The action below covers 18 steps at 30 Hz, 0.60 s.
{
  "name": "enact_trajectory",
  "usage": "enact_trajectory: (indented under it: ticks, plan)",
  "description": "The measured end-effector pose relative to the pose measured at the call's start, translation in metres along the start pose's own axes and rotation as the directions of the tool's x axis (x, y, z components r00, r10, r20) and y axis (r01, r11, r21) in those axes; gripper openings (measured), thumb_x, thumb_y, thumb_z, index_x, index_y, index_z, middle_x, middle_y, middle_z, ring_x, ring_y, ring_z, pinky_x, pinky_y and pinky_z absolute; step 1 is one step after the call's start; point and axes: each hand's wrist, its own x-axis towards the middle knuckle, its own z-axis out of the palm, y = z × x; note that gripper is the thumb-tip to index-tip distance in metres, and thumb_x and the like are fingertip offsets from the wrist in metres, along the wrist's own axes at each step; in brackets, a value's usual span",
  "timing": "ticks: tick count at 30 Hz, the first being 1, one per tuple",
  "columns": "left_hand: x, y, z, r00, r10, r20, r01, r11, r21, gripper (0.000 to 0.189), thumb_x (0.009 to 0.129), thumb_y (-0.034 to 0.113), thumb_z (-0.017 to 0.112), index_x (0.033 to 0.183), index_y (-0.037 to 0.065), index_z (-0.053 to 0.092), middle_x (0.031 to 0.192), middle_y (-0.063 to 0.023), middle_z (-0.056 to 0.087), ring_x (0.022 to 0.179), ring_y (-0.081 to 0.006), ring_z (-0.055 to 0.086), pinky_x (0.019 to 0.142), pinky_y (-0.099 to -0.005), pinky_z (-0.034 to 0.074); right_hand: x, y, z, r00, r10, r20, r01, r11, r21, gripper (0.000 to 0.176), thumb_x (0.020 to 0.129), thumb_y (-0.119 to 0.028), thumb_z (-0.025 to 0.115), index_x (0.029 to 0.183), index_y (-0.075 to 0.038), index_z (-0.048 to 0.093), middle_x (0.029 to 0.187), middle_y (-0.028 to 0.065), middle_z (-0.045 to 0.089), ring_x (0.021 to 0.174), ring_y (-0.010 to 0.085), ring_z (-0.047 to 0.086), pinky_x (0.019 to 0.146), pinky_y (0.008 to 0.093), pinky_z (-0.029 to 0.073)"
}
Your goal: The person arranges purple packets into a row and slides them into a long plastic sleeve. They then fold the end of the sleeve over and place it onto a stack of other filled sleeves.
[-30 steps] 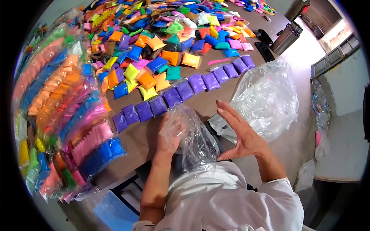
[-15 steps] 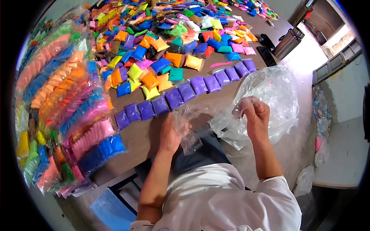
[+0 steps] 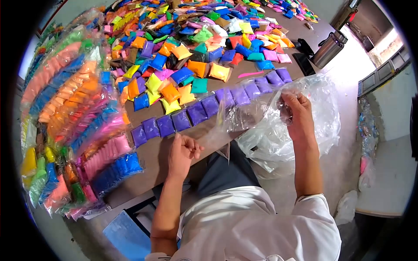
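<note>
My right hand (image 3: 296, 108) pinches the end of a clear plastic bag (image 3: 244, 116), which stretches to the left over part of a row of purple packets (image 3: 197, 113). Near the table's front edge is my left hand (image 3: 183, 152), fingers curled; whether it touches the faint near end of the plastic is hard to tell. The purple packets run side by side in a slanting line. A large crumpled clear bag (image 3: 320, 119) lies under and beside my right hand.
A heap of small coloured packets (image 3: 183, 52) covers the back of the brown table (image 3: 152, 172). Clear bags of sorted packets (image 3: 78, 113) are stacked at the left. At the back right are a steel flask (image 3: 329, 48) and a black phone (image 3: 303, 64).
My right hand has moved up and slightly right, drawing the clear bag over the purple row. My left hand has moved left and down, away from the bag's main part.
</note>
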Motion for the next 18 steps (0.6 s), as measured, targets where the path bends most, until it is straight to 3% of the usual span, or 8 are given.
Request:
enact_trajectory:
  ticks: [2, 3, 4, 7, 8, 10, 11, 18]
  plan:
    - [-0.011, 0.012, 0.012, 0.99, 0.08, -0.114, -0.051, 0.971, 0.232, 0.054, 0.104, 0.047, 0.035, 0.083, 0.002, 0.056, 0.077, -0.01, 0.057, 0.06, -0.0175, 0.053, 0.084, -0.0362, 0.049, -0.004, 0.007, 0.002, 1.0, 0.024, -0.006, -0.024, 0.999, 0.028, 0.012, 0.091, -0.016, 0.065, 0.086, -0.005, 0.065, 0.071, 0.0033, 0.063, 0.048, 0.0037, 0.044, 0.042, 0.0216, 0.028]
    - [-0.015, 0.011, 0.013, 0.986, 0.146, -0.078, -0.107, 0.922, 0.371, 0.052, 0.105, 0.046, 0.035, 0.085, 0.002, 0.056, 0.078, -0.0079, 0.055, 0.063, -0.0161, 0.053, 0.082, -0.0343, 0.047, -0.007, 0.009, 0.002, 0.998, 0.055, 0.017, -0.055, 0.998, 0.037, 0.011, 0.091, -0.017, 0.065, 0.086, -0.008, 0.065, 0.071, 0.0017, 0.062, 0.05, 0.0038, 0.046, 0.043, 0.0207, 0.029]
    - [-0.018, 0.011, 0.015, 0.985, 0.149, -0.086, -0.106, 0.921, 0.375, 0.052, 0.105, 0.046, 0.035, 0.085, 0.002, 0.056, 0.078, -0.0079, 0.055, 0.063, -0.0161, 0.053, 0.082, -0.0343, 0.047, -0.01, 0.012, 0.002, 0.996, 0.085, 0.042, -0.087, 0.995, 0.045, 0.009, 0.091, -0.017, 0.066, 0.085, -0.01, 0.066, 0.072, 0.0002, 0.062, 0.052, 0.0038, 0.048, 0.044, 0.0197, 0.031]
    - [-0.024, 0.011, 0.017, 0.95, 0.309, 0.033, -0.214, 0.573, 0.791, 0.047, 0.103, 0.041, 0.042, 0.089, -0.002, 0.055, 0.087, -0.0093, 0.056, 0.08, -0.0196, 0.054, 0.077, -0.0321, 0.044, -0.015, 0.015, 0.012, 0.997, 0.076, 0.007, -0.076, 0.995, 0.07, 0.009, 0.091, -0.017, 0.065, 0.086, -0.01, 0.064, 0.072, 0.0005, 0.062, 0.05, 0.0032, 0.046, 0.041, 0.0199, 0.029]
    - [-0.027, 0.012, 0.02, 0.95, 0.312, 0.03, -0.212, 0.569, 0.795, 0.047, 0.103, 0.041, 0.042, 0.089, -0.002, 0.055, 0.087, -0.0093, 0.056, 0.08, -0.0196, 0.054, 0.077, -0.0321, 0.044, -0.017, 0.014, 0.015, 0.997, 0.076, 0.008, -0.077, 0.994, 0.079, 0.008, 0.091, -0.017, 0.065, 0.088, -0.01, 0.063, 0.072, 0.0008, 0.062, 0.049, 0.003, 0.045, 0.041, 0.0198, 0.028]
    - [-0.033, 0.024, 0.04, 0.902, 0.396, 0.173, -0.316, 0.331, 0.889, 0.047, 0.099, 0.042, 0.049, 0.092, -0.004, 0.056, 0.092, -0.0125, 0.055, 0.084, -0.0226, 0.054, 0.076, -0.0331, 0.045, -0.02, 0.016, 0.019, 0.994, 0.111, 0.015, -0.112, 0.99, 0.087, 0.008, 0.092, -0.017, 0.065, 0.088, -0.01, 0.063, 0.072, 0.0022, 0.062, 0.048, 0.0027, 0.043, 0.041, 0.0205, 0.027]
    - [-0.035, 0.025, 0.037, 0.918, 0.365, 0.156, -0.284, 0.328, 0.901, 0.051, 0.095, 0.046, 0.055, 0.096, -0.004, 0.057, 0.101, -0.015, 0.055, 0.087, -0.0245, 0.056, 0.079, -0.0344, 0.046, -0.022, 0.017, 0.021, 0.99, 0.143, 0.017, -0.144, 0.986, 0.089, 0.009, 0.092, -0.017, 0.065, 0.088, -0.01, 0.062, 0.072, 0.0036, 0.062, 0.048, 0.0024, 0.041, 0.042, 0.0211, 0.027]
    - [-0.047, 0.03, 0.039, 0.906, 0.386, 0.173, -0.284, 0.252, 0.925, 0.062, 0.091, 0.056, 0.058, 0.103, -0.005, 0.06, 0.118, -0.0197, 0.053, 0.102, -0.0296, 0.06, 0.089, -0.0377, 0.048, -0.023, 0.033, 0.025, 0.989, 0.14, 0.043, -0.143, 0.986, 0.082, 0.007, 0.091, -0.018, 0.066, 0.09, -0.012, 0.062, 0.071, 0.0014, 0.062, 0.047, 0.0027, 0.042, 0.039, 0.0197, 0.026]
